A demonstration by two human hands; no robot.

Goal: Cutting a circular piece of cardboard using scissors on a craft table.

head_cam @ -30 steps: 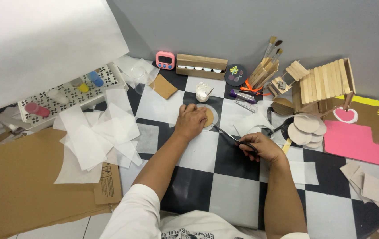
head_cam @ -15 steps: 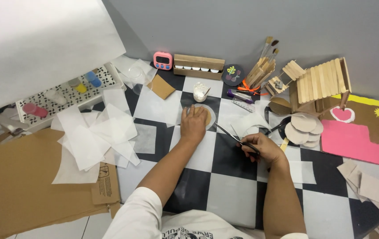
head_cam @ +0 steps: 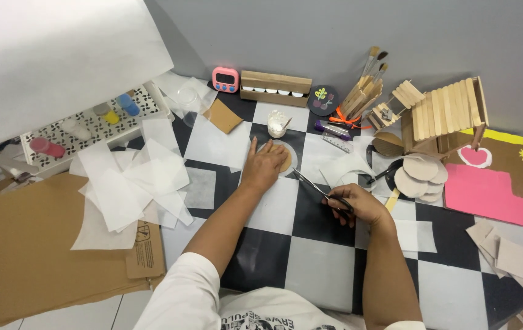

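My left hand (head_cam: 264,166) lies flat, fingers spread, pressing on a round brown cardboard disc (head_cam: 286,160) that rests on a larger white paper circle on the black-and-white checked floor. My right hand (head_cam: 354,205) grips the handles of a pair of scissors (head_cam: 311,184); the blades point up-left toward the disc and stop just short of it. A small jar of white glue (head_cam: 276,125) with a stick in it stands just beyond the disc.
A pile of white paper sheets (head_cam: 130,183) and a big cardboard sheet (head_cam: 35,244) lie left. A paint tray (head_cam: 90,122) sits upper left. A pink timer (head_cam: 225,79), brushes (head_cam: 365,85), a stick house (head_cam: 445,116), round cutouts (head_cam: 420,174) and a pink board (head_cam: 487,192) lie behind and right.
My left hand has stayed pressed on the disc. My right hand with the scissors has barely shifted; the view has tilted slightly.
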